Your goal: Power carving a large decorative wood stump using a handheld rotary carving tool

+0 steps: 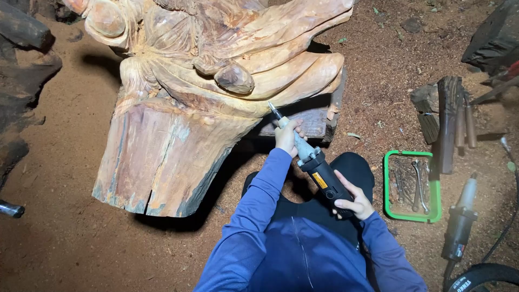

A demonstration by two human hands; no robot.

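Both hands closed around long grey-black handheld die grinder (316, 165): left hand (288, 136) near nose, right hand (354, 201) at rear; bit touching large reddish carved wood sculpture (205, 81).

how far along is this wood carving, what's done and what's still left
Done: the upper part of the wood carving looks shaped into smooth, rounded folds. In hand: the left hand steadies the nose of the grinder, the right hand grips its body, tip at a lower fold. Left: the base block looks rough and uncarved.

Tray (387, 184) right of grinder (319, 170); carving (205, 81) ahead.
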